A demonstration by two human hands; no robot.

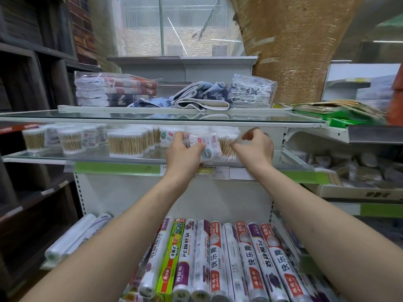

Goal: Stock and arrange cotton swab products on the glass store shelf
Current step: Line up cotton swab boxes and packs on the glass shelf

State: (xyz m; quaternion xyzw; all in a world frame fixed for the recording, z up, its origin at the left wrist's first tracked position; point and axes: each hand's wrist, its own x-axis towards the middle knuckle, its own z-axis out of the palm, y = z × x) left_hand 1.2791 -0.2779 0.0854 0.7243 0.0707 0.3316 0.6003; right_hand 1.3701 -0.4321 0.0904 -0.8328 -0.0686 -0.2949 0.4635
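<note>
A clear pack of cotton swab tubs (210, 147) sits at the right end of the glass shelf (91, 155). My left hand (182, 151) grips its left side, fingers curled round the wrapper. At the pack's right edge my right hand (256, 147) has its fingers curled and pinches the wrapper. Several more cotton swab tubs (126, 143) with wooden sticks stand in a row along the shelf to the left, up to the far left tub (33, 139).
An upper glass shelf (152, 118) hangs just over my hands, with bagged folded towels (113, 89) and loose cloths (202, 95) behind it. Rolls of plastic wrap (218, 260) fill the shelf below. Dark wooden shelving (32, 83) stands left; another shelf unit with packets (340, 114) stands right.
</note>
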